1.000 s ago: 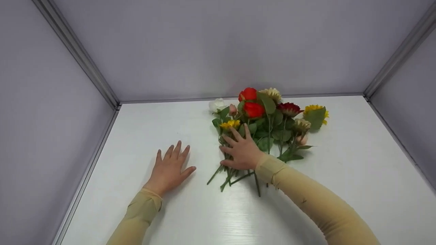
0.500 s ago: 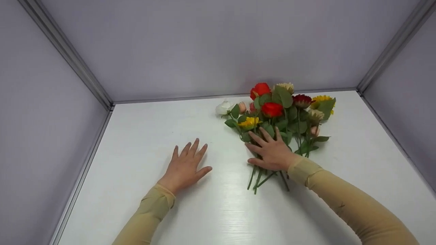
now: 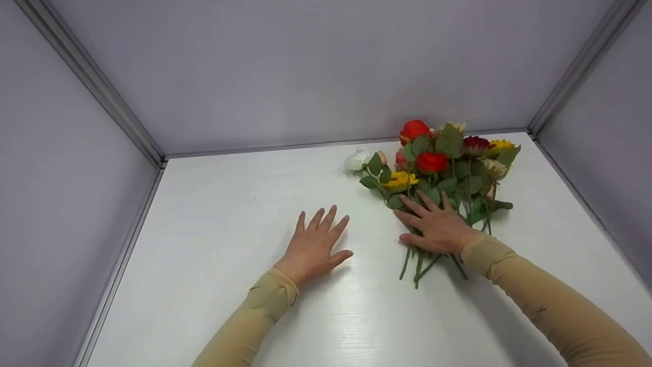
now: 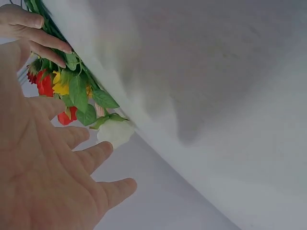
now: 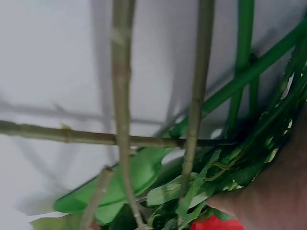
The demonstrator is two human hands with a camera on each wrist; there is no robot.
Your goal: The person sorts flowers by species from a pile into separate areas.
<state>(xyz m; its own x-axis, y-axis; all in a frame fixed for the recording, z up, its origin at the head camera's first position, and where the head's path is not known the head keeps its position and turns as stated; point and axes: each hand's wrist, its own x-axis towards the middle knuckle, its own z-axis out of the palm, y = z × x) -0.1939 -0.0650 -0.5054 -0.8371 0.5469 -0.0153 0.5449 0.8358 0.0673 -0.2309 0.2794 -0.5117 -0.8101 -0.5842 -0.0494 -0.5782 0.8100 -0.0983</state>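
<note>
My right hand (image 3: 433, 229) lies across the green stems (image 3: 419, 270), fingers spread wide. The flowers (image 3: 432, 162) are at the far right of the white table (image 3: 219, 244), their stem ends pointing near. My left hand (image 3: 310, 252), also spread wide, is over the table, left of the stems.

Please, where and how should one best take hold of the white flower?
Perhaps pinch the white flower by its stem, close under the bloom, coming from the left: it lies outermost there, while leaves and a peach flower crowd its right side.
</note>
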